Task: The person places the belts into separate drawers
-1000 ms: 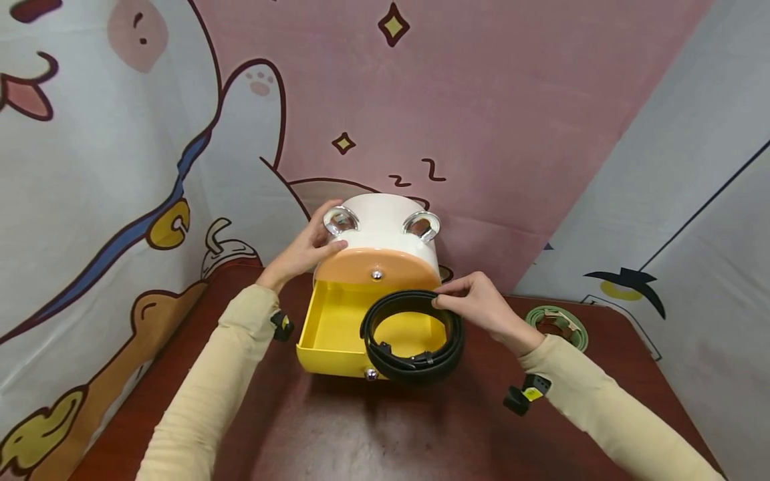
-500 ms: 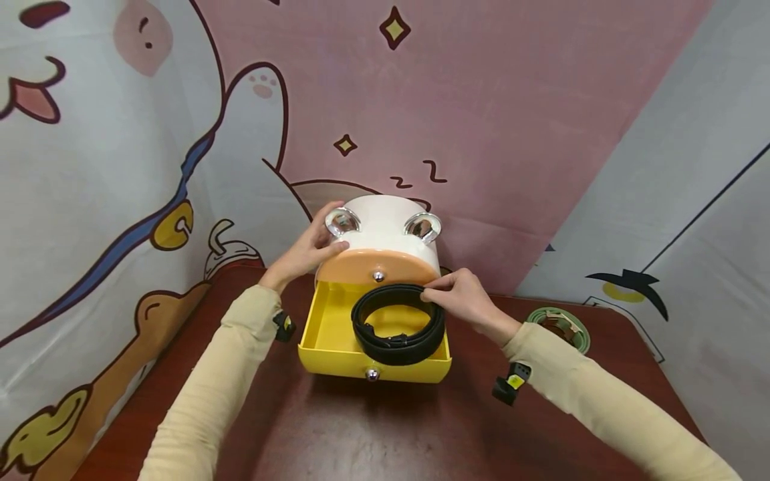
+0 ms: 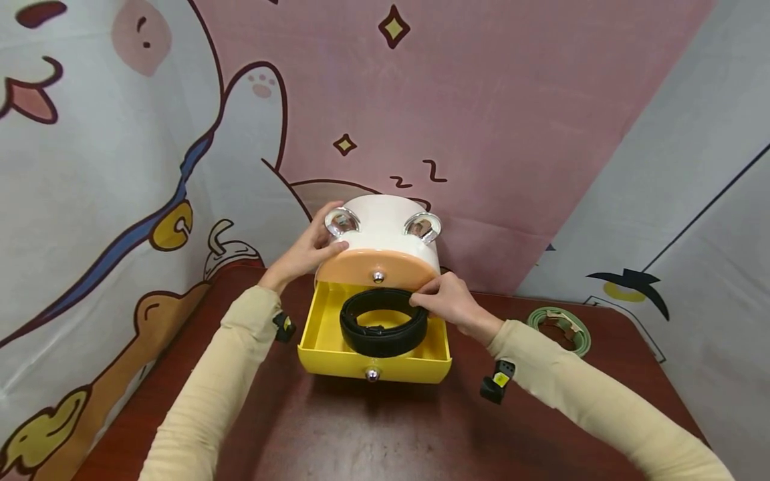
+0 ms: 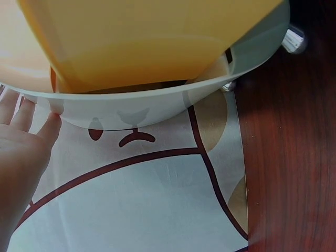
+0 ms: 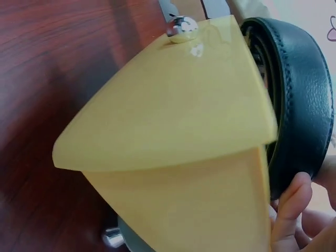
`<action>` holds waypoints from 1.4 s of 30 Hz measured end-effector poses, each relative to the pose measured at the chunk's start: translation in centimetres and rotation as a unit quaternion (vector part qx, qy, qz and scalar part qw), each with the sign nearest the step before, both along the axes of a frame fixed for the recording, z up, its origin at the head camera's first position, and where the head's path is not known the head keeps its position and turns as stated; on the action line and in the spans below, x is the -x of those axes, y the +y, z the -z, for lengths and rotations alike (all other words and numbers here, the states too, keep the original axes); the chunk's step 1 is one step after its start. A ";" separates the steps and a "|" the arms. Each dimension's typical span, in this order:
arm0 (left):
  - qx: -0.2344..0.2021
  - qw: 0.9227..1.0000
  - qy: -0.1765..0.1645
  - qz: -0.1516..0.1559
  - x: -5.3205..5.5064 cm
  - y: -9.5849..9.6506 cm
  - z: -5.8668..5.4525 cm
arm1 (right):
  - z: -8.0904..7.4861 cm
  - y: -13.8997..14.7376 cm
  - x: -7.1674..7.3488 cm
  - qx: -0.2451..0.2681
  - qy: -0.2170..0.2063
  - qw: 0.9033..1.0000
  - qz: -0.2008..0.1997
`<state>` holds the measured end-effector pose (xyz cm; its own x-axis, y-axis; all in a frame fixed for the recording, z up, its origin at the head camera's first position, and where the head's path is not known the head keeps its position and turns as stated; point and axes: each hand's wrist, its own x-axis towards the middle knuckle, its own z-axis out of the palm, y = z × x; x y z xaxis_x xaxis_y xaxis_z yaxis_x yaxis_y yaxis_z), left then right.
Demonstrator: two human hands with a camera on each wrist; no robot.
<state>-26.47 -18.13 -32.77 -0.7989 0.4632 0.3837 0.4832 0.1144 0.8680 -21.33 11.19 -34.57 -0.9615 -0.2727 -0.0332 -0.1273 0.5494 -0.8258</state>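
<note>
A rolled black leather belt [image 3: 385, 344] is held over the pulled-out yellow drawer [image 3: 325, 363] of a small rounded white cabinet [image 3: 388, 227]. My right hand [image 3: 448, 300] pinches the coil at its right edge. In the right wrist view the thumb presses on the belt's outer face [image 5: 310, 100], beside the drawer's rim. My left hand [image 3: 308, 250] rests on the cabinet's left side, thumb toward the front. Its fingers [image 4: 23, 118] lie fairly straight against the white shell in the left wrist view. The coil's lower edge overlaps the drawer's inside in the head view.
An orange upper front [image 3: 345, 267] with a round silver knob sits above the drawer, and two shiny silver eyes [image 3: 343, 220] stick out on top. A rolled green belt [image 3: 582, 339] lies on the dark red table [image 3: 373, 441] at the right. A printed cloth hangs behind.
My right hand has carried the black belt left, from the drawer's right front corner to over its middle. The left hand and the cabinet have stayed in place.
</note>
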 end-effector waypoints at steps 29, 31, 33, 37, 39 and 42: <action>-0.016 1.000 0.002 0.004 2.0 -0.6 2.1 | 1.9 -1.4 -0.8 -0.072 0.186 0.979 -0.036; -0.015 1.000 0.001 0.003 2.0 -0.6 2.1 | 1.9 -1.3 -0.9 -0.062 0.179 0.981 -0.041; -0.015 1.000 -0.003 0.001 1.9 -0.6 2.1 | 1.8 -1.3 -0.9 -0.049 0.168 0.983 -0.046; -0.023 1.000 -0.005 0.005 2.0 -0.6 2.1 | 1.6 -1.0 -1.0 -0.019 0.147 0.987 -0.055; -0.026 1.000 -0.005 0.009 2.1 -0.6 2.2 | 1.5 -0.9 -1.0 -0.009 0.139 0.989 -0.055; -0.025 1.000 -0.005 0.010 2.1 -0.6 2.3 | 1.5 -0.6 -1.1 0.003 0.131 0.990 -0.056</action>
